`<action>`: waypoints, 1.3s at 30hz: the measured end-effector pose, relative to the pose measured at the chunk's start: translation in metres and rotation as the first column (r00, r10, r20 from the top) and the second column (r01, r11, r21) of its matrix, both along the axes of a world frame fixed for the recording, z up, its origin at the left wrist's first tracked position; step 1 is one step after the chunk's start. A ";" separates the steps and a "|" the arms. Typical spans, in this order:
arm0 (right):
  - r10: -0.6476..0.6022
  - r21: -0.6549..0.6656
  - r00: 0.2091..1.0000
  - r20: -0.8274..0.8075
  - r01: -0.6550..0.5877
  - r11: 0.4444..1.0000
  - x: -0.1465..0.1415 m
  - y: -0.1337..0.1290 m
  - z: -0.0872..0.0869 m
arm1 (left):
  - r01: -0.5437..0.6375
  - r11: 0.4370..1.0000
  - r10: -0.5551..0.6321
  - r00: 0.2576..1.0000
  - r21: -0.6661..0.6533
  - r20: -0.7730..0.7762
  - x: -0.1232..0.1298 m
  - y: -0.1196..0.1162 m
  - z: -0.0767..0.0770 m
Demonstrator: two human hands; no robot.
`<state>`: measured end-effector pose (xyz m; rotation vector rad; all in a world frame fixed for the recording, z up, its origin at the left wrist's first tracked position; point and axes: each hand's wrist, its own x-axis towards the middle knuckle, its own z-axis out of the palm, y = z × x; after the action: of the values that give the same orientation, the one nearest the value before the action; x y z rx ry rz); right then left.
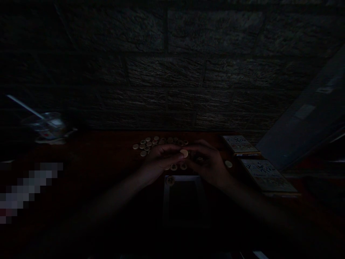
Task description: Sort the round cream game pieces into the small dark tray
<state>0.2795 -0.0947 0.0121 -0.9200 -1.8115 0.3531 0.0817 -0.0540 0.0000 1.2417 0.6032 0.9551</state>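
Observation:
The scene is very dark. Near the middle, my left hand (159,162) pinches a pale round piece (184,153) between thumb and fingers. My right hand (208,162) is curved just to the right of that piece, its fingertips close to it; whether they grip anything is too dim to tell. Several round pieces (142,146) lie on the dark red table (107,147) behind and left of my hands, and a few more (174,167) show below them. One marked piece (170,180) rests at the top left corner of an open box (166,198).
Two flat boxes (240,145) (269,176) lie at the right, with a single pale piece (228,164) beside them. A clear plastic cup (50,126) with a straw stands at the left. Behind the table rises a block wall (167,72).

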 end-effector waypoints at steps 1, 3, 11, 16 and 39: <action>-0.008 -0.015 1.000 -0.009 0.008 1.000 0.000 0.000 -0.001 | -0.010 1.000 0.010 1.000 0.012 0.002 0.000 0.000 0.000; 0.007 -0.065 0.999 -0.045 -0.010 0.998 -0.001 0.000 -0.002 | -0.037 0.998 0.037 0.999 0.041 0.000 0.000 0.000 0.002; 0.025 -0.206 0.985 -0.171 -0.061 0.977 -0.008 -0.004 0.000 | -0.096 0.992 0.097 0.995 0.082 -0.008 -0.002 0.001 0.002; 0.004 -0.233 0.967 -0.256 -0.065 0.970 -0.008 -0.001 -0.003 | -0.142 0.981 0.150 0.987 0.129 -0.053 0.000 -0.003 0.004; 0.086 -0.434 0.774 -0.628 -0.440 0.786 -0.012 0.000 -0.001 | -0.174 0.647 0.413 0.898 0.742 -0.150 -0.002 -0.010 0.006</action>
<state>0.2675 -0.0947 0.0113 -0.7974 -1.2576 1.2822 0.0793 -0.0640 0.0058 2.0774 0.7240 1.3621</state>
